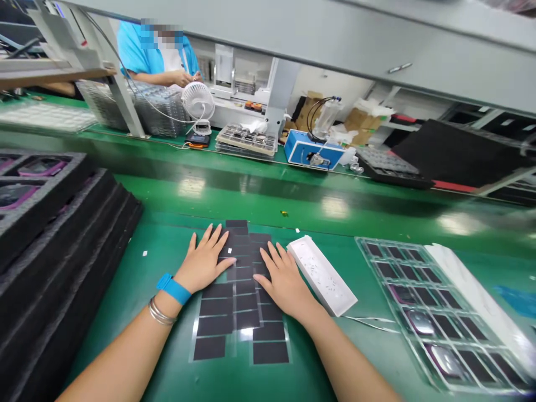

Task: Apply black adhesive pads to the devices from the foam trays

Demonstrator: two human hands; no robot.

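Note:
Strips of dark rectangular film pieces (216, 325) on clear backing lie side by side, partly overlapping, on the green mat. My left hand (205, 261) rests flat on their upper left edge, fingers spread, a blue band and silver bangles at its wrist. My right hand (285, 282) lies on the upper right edge of the strips, its fingers also stretched out. Neither hand grasps anything. Beside the right hand is a white open box (324, 276) with small bits inside. A pair of tweezers (374, 322) lies at the box's near end.
Black foam trays (90, 223) are stacked at the left. On the right lies a clear plastic tray (412, 296) holding dark pieces and several purple-edged parts. Across the bench are a white fan (198, 101), a blue box (307, 151) and a person (161, 61) in blue.

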